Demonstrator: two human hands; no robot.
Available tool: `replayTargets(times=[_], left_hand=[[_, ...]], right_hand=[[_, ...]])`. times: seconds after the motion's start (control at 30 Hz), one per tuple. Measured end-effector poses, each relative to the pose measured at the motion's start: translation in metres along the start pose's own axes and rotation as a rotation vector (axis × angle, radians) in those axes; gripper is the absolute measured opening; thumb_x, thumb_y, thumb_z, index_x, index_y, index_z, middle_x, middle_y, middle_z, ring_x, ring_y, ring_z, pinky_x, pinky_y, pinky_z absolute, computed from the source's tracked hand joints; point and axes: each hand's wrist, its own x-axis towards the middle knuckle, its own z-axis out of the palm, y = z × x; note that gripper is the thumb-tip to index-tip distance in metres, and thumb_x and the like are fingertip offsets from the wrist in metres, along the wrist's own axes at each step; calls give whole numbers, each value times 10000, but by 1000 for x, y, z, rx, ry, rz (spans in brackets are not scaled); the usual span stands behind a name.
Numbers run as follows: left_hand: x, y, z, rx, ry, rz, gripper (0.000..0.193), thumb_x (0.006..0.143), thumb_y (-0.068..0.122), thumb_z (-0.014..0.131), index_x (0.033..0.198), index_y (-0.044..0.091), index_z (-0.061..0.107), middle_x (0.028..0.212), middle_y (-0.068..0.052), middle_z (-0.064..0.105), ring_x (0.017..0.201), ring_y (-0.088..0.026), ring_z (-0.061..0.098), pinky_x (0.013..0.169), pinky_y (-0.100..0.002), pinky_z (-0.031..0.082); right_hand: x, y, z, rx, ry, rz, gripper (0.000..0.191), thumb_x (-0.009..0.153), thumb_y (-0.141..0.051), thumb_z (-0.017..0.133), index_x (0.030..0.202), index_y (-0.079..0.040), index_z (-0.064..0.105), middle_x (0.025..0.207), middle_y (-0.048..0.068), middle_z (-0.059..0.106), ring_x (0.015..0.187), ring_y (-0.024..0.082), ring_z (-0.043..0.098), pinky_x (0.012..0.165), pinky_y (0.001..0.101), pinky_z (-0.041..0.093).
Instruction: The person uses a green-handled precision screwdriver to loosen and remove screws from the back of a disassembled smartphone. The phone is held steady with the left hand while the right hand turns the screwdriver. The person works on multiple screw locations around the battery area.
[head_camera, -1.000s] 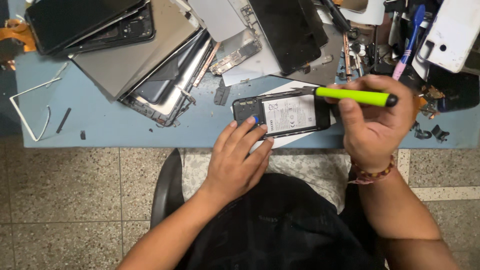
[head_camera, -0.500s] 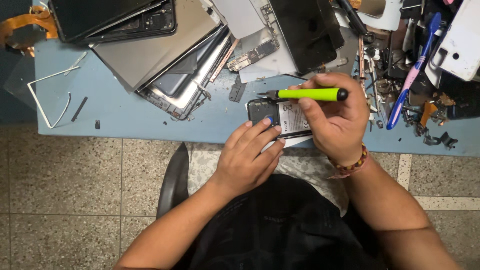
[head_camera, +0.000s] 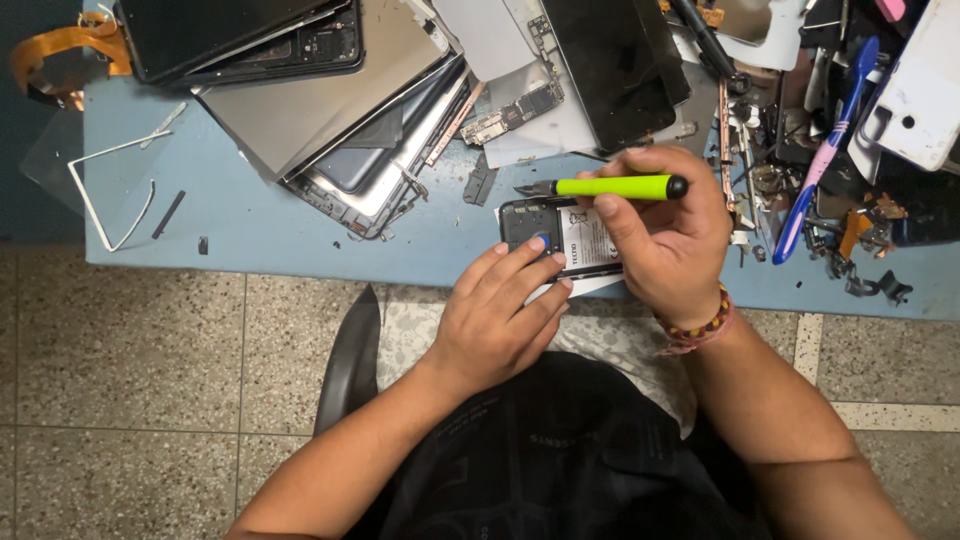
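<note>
Blue table (head_camera: 260, 225): screwdriver (head_camera: 612, 187) in right-hand grip (head_camera: 665, 245), above phone (head_camera: 560, 235).

Both forearms bare, no sleeves visible. Right hand (head_camera: 665, 245): beaded bracelet (head_camera: 697, 327) below fingers at wrist, beads dark red, yellow, black; frayed pinkish thread beside it. Left hand (head_camera: 497, 320): no rings, wrist bare, fingernails short. Torso: black shirt (head_camera: 560, 455), faint grey print across chest.

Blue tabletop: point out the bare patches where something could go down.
Free: the blue tabletop between the white wire frame and the stacked tablet shells. Crowded: the right end, around the toothbrush, and the back edge.
</note>
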Motion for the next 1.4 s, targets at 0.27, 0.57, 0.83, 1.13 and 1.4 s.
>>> replayTargets(times=[0.27, 0.57, 0.83, 1.13, 1.4], left_hand=[[1, 0, 1, -18, 15, -11, 241, 952, 157, 767, 1175, 79, 722, 1332, -76, 671, 1366, -272, 576, 1172, -466, 425], [0, 0, 2, 10, 14, -8, 254, 937, 154, 760, 1179, 86, 725, 1334, -74, 671, 1359, -270, 584, 1174, -457, 410], [-2, -1, 2, 26, -2, -2, 272, 935, 166, 756, 1194, 88, 729, 1336, -75, 672, 1363, -269, 575, 1176, -459, 403], [8, 5, -5, -84, 63, -59, 238, 919, 136, 784, 1142, 74, 726, 1258, -76, 683, 1283, -271, 615, 1134, -450, 414], [34, 7, -14, -161, 185, -158, 221, 936, 140, 822, 1114, 69, 710, 1142, -30, 704, 1054, -213, 657, 958, -366, 409]], right_hand=[[-1, 2, -29, -51, 83, -94, 282, 1122, -7, 677, 1358, -31, 524, 1208, 104, 658, 1085, 172, 684, 1018, 345, 652], [-13, -18, -81, -209, 122, -69, 337, 1170, -78, 687, 1418, -59, 459, 1111, 101, 640, 998, 189, 696, 959, 347, 647], [-14, -17, -89, -320, 79, -51, 389, 1149, -47, 690, 1445, -54, 439, 1113, 125, 628, 1007, 179, 678, 945, 336, 643], [-16, -23, -89, -195, 110, 8, 325, 1189, -52, 686, 1425, -36, 463, 1094, 126, 640, 953, 187, 673, 900, 331, 639], [-12, -28, -68, 146, 121, 132, 310, 1104, -35, 669, 1360, -10, 496, 1078, 161, 699, 911, 225, 746, 801, 369, 688]])
